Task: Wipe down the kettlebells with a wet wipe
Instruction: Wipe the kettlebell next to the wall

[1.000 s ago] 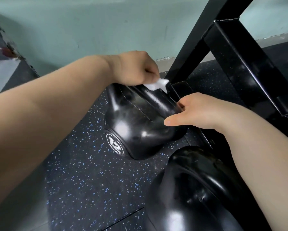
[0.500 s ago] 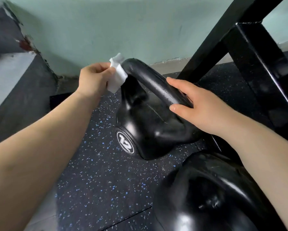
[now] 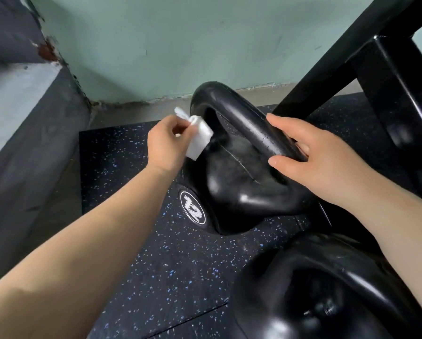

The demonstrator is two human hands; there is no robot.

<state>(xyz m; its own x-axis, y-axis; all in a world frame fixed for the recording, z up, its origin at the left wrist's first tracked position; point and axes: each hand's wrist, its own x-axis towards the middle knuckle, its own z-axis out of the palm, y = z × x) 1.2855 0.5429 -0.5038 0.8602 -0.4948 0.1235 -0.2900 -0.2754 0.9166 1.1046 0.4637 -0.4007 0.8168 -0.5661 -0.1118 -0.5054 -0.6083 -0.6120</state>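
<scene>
A black kettlebell (image 3: 239, 192) marked 12 stands on the speckled rubber floor mat (image 3: 136, 182) in the middle of the head view. My left hand (image 3: 167, 145) pinches a folded white wet wipe (image 3: 200, 139) and presses it against the left leg of the kettlebell's handle. My right hand (image 3: 312, 157) grips the right part of the handle, fingers wrapped over it. A second, larger black kettlebell (image 3: 327, 294) sits at the bottom right, partly cut off by the frame edge.
A black metal rack frame (image 3: 386, 77) slants across the upper right, close behind the kettlebell. A pale green wall (image 3: 180, 45) runs along the back. At left rises a grey padded step (image 3: 16, 113).
My left hand with the wipe has slid from the far right of the handle, over its top, down onto the left leg. My right hand has closed further around the handle.
</scene>
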